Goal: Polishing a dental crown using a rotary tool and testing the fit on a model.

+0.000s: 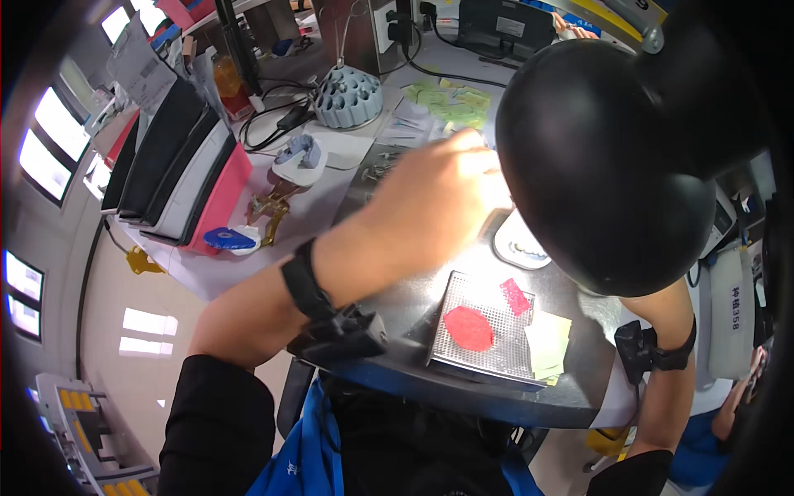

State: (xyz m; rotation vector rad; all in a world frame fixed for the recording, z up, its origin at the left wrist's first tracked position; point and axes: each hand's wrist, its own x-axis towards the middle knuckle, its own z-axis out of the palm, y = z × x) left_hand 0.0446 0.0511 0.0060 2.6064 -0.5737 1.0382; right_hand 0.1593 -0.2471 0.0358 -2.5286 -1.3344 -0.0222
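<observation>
My left hand [442, 194] is raised over the metal work surface [356, 285], its fingers bent and smeared by motion; what they hold, if anything, cannot be made out. Just beneath its fingertips lies a white, rounded dental piece [523, 246] with a row of tooth-like shapes, partly covered by the large black rounded lamp head [604, 165]. That lamp head also hides my right hand; only the right forearm [666, 405] shows below it. Nearer me, a perforated metal tray [513, 347] carries a red wax-like sheet [469, 328] and a smaller pinkish-red strip [514, 298].
Yellow paper notes [547, 341] overlap the tray's right edge. To the left stand a brass-coloured articulator [269, 207] with dental casts and a pink file holder [219, 194]. A grey bur block [349, 97], cables and green papers [451, 101] lie farther back. Another person's arm [732, 405] shows at right.
</observation>
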